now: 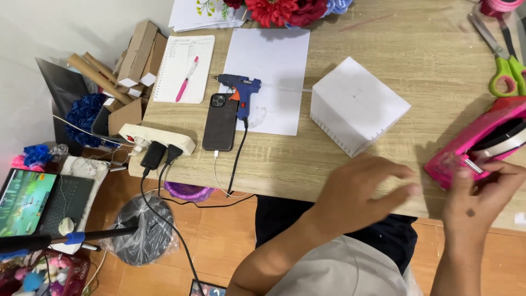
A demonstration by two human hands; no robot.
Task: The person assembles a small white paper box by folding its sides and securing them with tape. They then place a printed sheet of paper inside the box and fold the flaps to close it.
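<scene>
Right hand (482,189) pinches the front end of a pink tape dispenser (482,137) at the table (438,60) edge, far right; fingers curl round its metal cutter, w/ thumb on top. Dispenser is hot pink plastic, wedge-shaped, w/ a dark roll inside. Left hand (361,189) is blurred, fingers stretched toward the dispenser, holding nothing, wrist bent in over the table edge. White box (359,104) sits just behind the left hand. Green-handled scissors (507,66) lie behind the dispenser.
</scene>
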